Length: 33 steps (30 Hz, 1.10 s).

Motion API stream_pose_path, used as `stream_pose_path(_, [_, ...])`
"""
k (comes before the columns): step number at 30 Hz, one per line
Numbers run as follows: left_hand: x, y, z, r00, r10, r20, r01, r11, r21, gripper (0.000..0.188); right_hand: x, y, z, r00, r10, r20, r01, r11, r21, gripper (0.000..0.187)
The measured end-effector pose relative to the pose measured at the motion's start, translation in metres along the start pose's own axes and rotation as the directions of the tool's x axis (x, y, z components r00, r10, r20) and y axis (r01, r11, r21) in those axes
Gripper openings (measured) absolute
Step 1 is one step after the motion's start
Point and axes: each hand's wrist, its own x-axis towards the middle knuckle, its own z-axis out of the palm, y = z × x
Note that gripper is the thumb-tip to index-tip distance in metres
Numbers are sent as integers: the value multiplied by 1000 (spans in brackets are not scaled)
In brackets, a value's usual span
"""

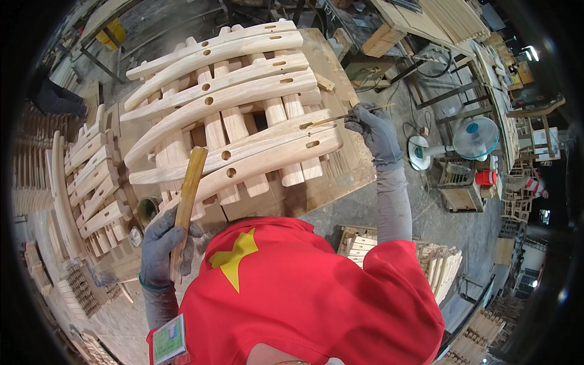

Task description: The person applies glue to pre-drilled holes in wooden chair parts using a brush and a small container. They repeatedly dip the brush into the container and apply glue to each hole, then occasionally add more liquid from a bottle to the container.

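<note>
My left hand (163, 249), in a grey glove, is closed around a flat brown wooden stick (192, 176) held upright near the stack's front left corner. My right hand (376, 135), also gloved, pinches a thin stick (331, 120). Its far tip reaches the slot at the right end of a curved wooden piece (267, 141). Several pale curved pieces with round holes and slots lie across straight wooden bars (234, 131). The nearest curved piece (274, 157) lies just in front of the one the thin stick meets.
The stack rests on a brown board (350, 164). More curved pieces (91, 176) are piled at the left, near a dark round container (147, 208). A fan (476, 139) stands on the floor at the right, with a red bucket (485, 177) beyond it. Workbenches line the far right.
</note>
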Motion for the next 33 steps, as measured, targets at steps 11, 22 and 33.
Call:
stream_pose_path(11, [0,2,4,1000,-1,-1,1,999,46,51,-2,-12,22,997,-54,-58,48,994,-95,18])
stream_pose_path(22, [1,-3,0,1000,-25,8,25,1000,-3,50,-7,-13,6,990,-140,-29,141,990,26,20])
stream_pose_path(33, [2,-2,5,998,-18,61,19,1000,-11,47,-29,6,10,975,-196,-104,197,980,1,23])
